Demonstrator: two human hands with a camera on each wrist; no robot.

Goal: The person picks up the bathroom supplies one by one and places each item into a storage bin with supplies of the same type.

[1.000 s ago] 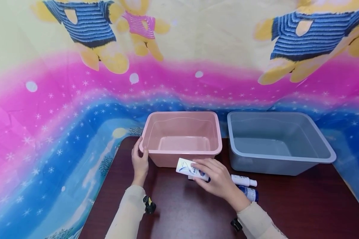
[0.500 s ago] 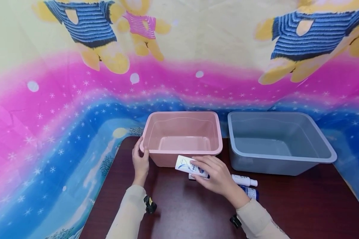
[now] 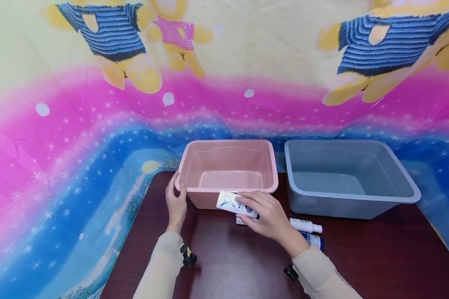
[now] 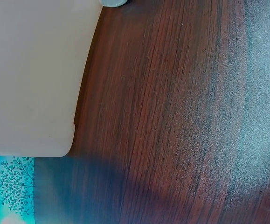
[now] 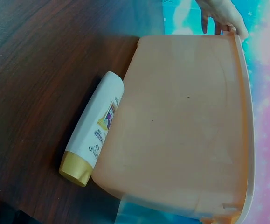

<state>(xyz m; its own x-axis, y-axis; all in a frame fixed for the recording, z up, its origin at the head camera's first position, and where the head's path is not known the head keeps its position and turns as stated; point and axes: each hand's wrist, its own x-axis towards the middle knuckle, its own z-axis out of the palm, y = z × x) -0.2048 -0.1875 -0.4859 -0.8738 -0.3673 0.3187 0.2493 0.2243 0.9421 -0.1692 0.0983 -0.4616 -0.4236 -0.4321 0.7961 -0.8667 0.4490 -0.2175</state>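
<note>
In the head view my left hand (image 3: 176,205) grips the left front corner of a pink plastic tub (image 3: 227,191), fingers along its outer side and thumb at the front rim. My right hand (image 3: 271,218) holds a white tube-like bottle (image 3: 235,203) with blue print, tilted, in front of the tub's front wall. Only a sliver of that bottle enters the right wrist view. Below it a white bottle with a gold cap (image 5: 92,128) lies on the table along the tub's base. The right hand hides most of this bottle in the head view.
A grey-blue tub (image 3: 353,199) stands to the right of the pink one. In front of it lie a white bottle (image 3: 306,225) and a dark blue container (image 3: 315,241), partly behind the right wrist. The dark wooden table (image 3: 224,265) meets a patterned cloth backdrop (image 3: 232,104).
My right hand has raised the white bottle slightly and shifted it a little to the left, near the pink tub's front rim. The left hand has stayed at the corner.
</note>
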